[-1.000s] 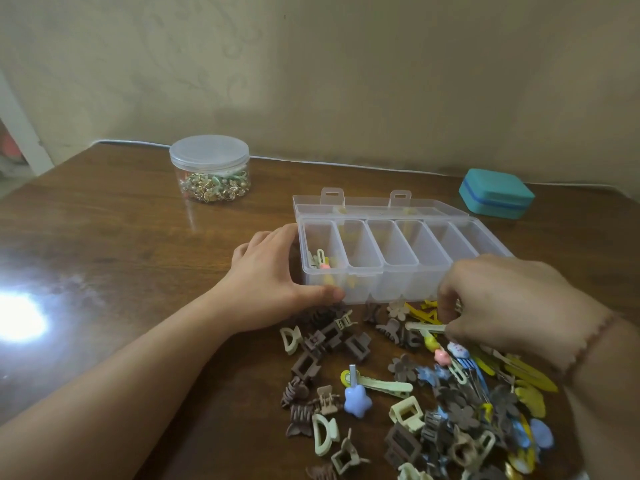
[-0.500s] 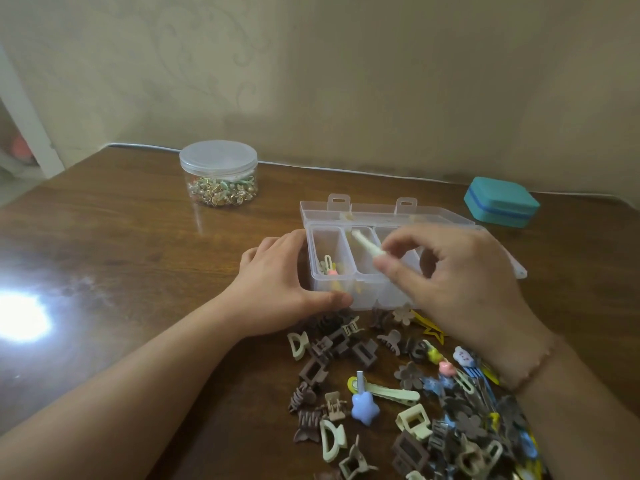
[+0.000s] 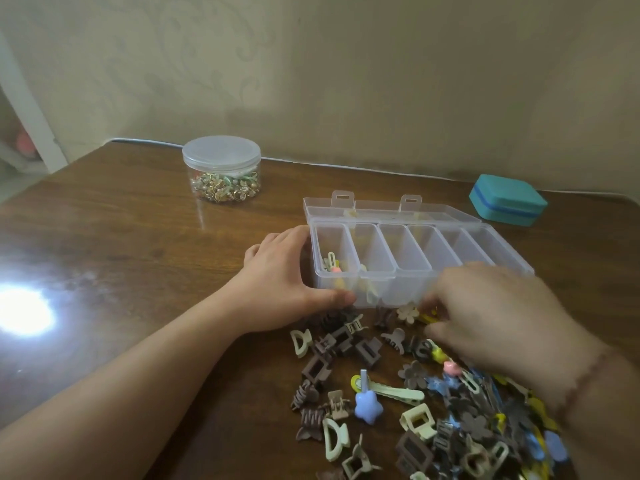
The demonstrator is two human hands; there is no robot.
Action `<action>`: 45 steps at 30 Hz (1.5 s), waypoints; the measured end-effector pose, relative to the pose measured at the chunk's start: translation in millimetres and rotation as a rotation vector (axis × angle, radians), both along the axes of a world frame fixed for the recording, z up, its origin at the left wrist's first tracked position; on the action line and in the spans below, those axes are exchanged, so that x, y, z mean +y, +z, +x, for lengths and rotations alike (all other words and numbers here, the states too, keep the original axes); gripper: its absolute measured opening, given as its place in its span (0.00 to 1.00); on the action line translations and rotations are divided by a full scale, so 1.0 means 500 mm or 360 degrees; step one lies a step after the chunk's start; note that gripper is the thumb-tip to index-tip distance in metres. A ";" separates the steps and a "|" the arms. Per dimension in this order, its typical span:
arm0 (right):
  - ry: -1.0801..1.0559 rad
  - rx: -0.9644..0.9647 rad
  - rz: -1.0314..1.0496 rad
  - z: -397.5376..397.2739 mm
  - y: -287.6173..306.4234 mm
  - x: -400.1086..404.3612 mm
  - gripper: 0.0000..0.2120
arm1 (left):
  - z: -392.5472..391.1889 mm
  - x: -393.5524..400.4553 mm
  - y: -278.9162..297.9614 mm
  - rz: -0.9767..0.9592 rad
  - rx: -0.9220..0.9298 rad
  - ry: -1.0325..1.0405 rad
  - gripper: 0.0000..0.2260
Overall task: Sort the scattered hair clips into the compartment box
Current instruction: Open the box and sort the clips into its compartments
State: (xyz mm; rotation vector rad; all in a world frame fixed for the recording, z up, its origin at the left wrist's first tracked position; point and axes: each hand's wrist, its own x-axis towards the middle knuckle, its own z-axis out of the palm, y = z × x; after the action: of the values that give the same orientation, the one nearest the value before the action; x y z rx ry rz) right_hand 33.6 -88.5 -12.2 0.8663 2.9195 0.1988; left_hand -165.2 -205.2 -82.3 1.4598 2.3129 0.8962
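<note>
— Clips first: where do they lie?
— Hair clips [image 3: 408, 403] are heaped on the wooden table [image 3: 121, 271] just in front of the compartment box [image 3: 412, 258], on the side nearest the person; brown claw clips sit closest to the box's front wall, a blue star clip [image 3: 368, 407] and a pale green long clip [image 3: 391, 393] lie further from it; a few small clips [image 3: 333, 265] already lie in the box's leftmost compartment, and something pale shows through the wall of the one next to it.
— And the box?
— Clear plastic, lid [image 3: 391, 213] folded open behind it, a row of long compartments side by side.
— Left hand?
— Left hand [image 3: 284, 289] is clamped on the box's left end; fingers wrap the left wall, thumb presses along the front wall near the corner.
— Right hand?
— Right hand [image 3: 498, 317] is blurred, hovering over the pile just in front of the box's right half; fingers are curled down toward a yellow clip [image 3: 427, 318] and a beige flower clip [image 3: 408, 312]; whether it grips anything I cannot tell.
— Anything else?
— Round lidded jar [image 3: 221, 168] of small trinkets stands well behind and left of the box; teal case [image 3: 507, 199] sits behind its right end.
</note>
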 end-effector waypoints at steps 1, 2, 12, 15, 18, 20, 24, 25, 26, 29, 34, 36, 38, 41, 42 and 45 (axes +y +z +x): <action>-0.0033 -0.0004 0.0022 -0.007 -0.008 0.000 0.09 | 0.000 0.000 0.000 0.0000 0.0002 0.0001 0.44; -0.0059 -0.0008 0.0015 -0.013 -0.015 -0.001 0.09 | 0.001 0.000 0.000 0.0001 0.0004 0.0002 0.44; 0.0251 0.0759 -0.0611 0.014 0.040 0.002 0.07 | 0.001 0.000 -0.001 0.0013 0.0019 0.0013 0.45; 0.0436 0.1375 -0.0982 -0.003 0.029 -0.003 0.09 | 0.003 0.001 0.001 0.0005 0.0015 0.0011 0.46; 0.0426 0.1605 -0.0958 -0.020 0.005 -0.002 0.08 | 0.004 0.000 0.001 0.0022 0.0017 0.0021 0.45; 0.0352 0.1386 -0.0726 -0.024 -0.007 0.002 0.08 | 0.004 0.000 0.000 0.0019 0.0022 0.0022 0.44; 0.0314 0.1122 -0.0533 -0.015 0.000 0.006 0.09 | 0.002 0.000 0.000 -0.0006 0.0022 0.0008 0.43; 0.0292 0.1161 -0.0561 -0.008 0.014 0.009 0.10 | 0.002 0.001 0.000 -0.0006 0.0018 0.0006 0.43; 0.0242 0.1173 -0.0578 0.002 0.028 0.016 0.11 | 0.002 0.001 0.001 -0.0010 0.0013 0.0004 0.44; 0.0041 0.0719 -0.0510 0.033 0.053 0.039 0.11 | 0.002 0.001 0.001 -0.0017 0.0014 0.0001 0.44; -0.0189 -0.0117 -0.0201 0.027 0.029 0.039 0.13 | 0.002 0.001 0.001 -0.0015 0.0009 0.0005 0.45; -0.0223 -0.0152 -0.0125 0.015 0.025 0.032 0.13 | 0.002 0.001 0.001 -0.0012 0.0012 0.0005 0.45; -0.0183 -0.0142 -0.0043 0.007 0.013 0.036 0.11 | 0.002 0.001 0.001 -0.0003 0.0014 0.0007 0.45; -0.0076 -0.0116 0.0018 -0.003 -0.001 0.029 0.08 | 0.003 0.002 0.001 0.0003 0.0015 0.0016 0.45; -0.0035 -0.0109 0.0003 -0.006 -0.003 0.024 0.07 | 0.003 0.001 0.001 0.0000 0.0015 0.0015 0.45; 0.0056 -0.0087 -0.0048 -0.010 -0.001 0.007 0.06 | 0.002 0.001 0.001 -0.0004 0.0016 0.0008 0.45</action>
State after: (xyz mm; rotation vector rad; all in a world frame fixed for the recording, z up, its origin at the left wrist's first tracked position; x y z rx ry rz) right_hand 28.7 -85.0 -12.6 0.7931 2.8809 0.1779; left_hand -164.0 -205.0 -81.7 1.4618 2.3249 0.8891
